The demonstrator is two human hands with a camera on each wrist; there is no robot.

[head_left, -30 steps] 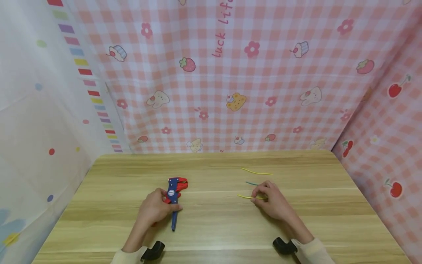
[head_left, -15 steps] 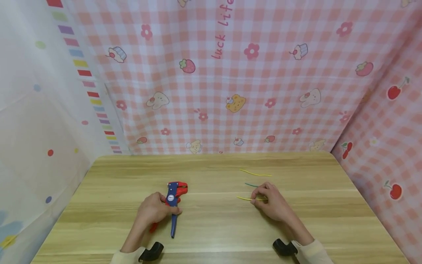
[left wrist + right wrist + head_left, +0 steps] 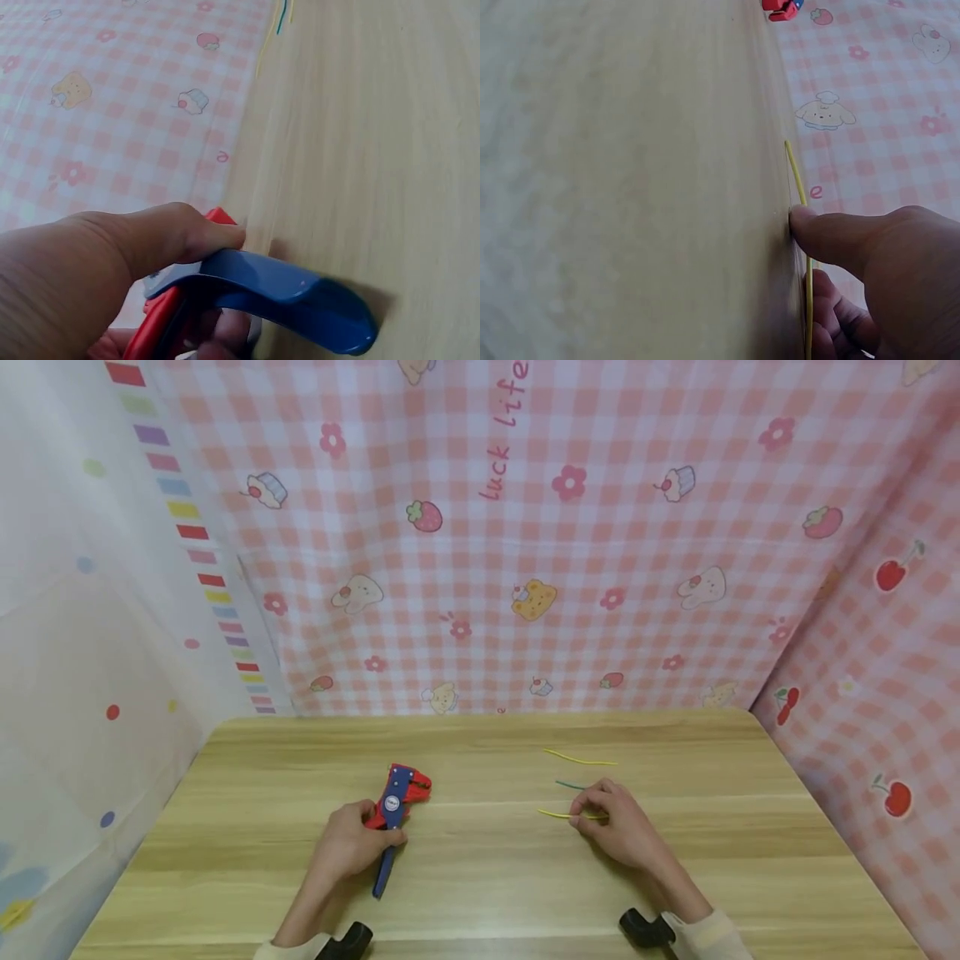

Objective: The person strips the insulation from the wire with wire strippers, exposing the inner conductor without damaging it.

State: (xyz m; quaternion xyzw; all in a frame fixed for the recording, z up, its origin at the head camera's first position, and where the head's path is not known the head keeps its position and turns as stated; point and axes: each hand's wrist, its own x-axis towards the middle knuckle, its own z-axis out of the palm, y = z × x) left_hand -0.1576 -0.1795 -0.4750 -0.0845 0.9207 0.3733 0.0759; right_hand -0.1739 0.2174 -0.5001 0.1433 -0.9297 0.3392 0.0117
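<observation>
While a pick-up step is apparently under way on the pale wood-grain table (image 3: 480, 893), the blue-and-red, plier-shaped wire stripper (image 3: 393, 817) is gripped at left by the curled left hand (image 3: 351, 842). The slender yellow wire (image 3: 809, 300) at right is pinched between thumb and fingers of the right hand (image 3: 618, 822); its lifting is probably called for next. Compared with the earlier frame, the wire stripper is tilted farther right; the pinch is unaltered.

Left sleeve (image 3: 288, 952): cream
Right sleeve (image 3: 709, 937): cream
Left wrist piece (image 3: 351, 941): black, bent
Right wrist piece (image 3: 642, 928): black, elbow-shaped
</observation>
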